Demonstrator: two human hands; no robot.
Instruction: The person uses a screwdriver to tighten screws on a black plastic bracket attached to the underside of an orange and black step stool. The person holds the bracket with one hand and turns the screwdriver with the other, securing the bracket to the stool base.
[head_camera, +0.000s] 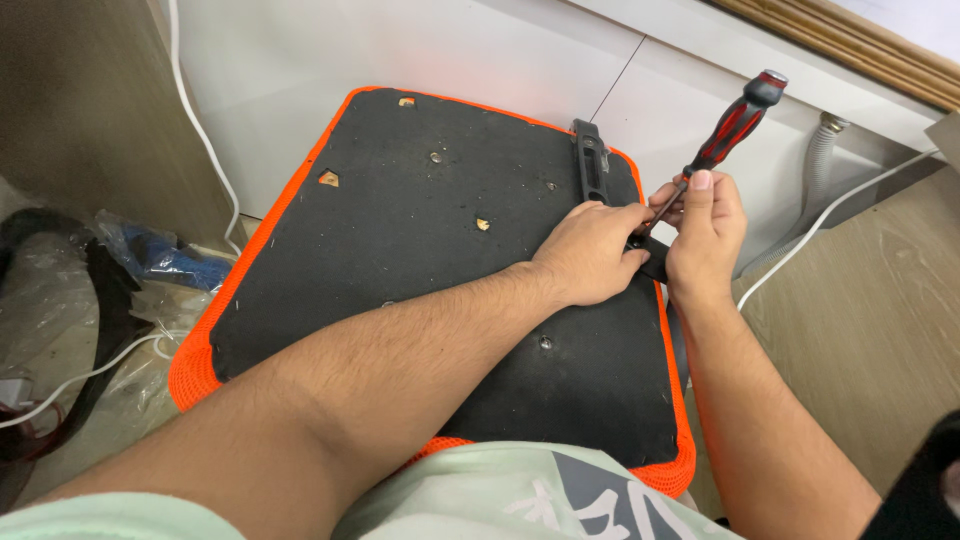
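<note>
Hands of one person meet at the right edge of an upturned chair seat (400, 260), a black fabric-covered panel with orange mesh trim. The right hand (705, 235) is closed around the shaft of a screwdriver (728, 128) with a red and black handle, which tilts up and away to the right. The screwdriver's tip is hidden behind the fingers. The left hand (590, 252) lies on the panel, touching the right hand, its fingers curled over the near end of a black plastic bracket (591, 165) that runs along the right edge. What the left fingers pinch cannot be made out. Several small screw holes (436, 157) dot the panel. The seat's near edge is covered by the person's pale green shirt (500, 495). Crumpled clear plastic wrap (60, 290) and a white cable (200, 130) lie left of the seat, partly cut off.
</note>
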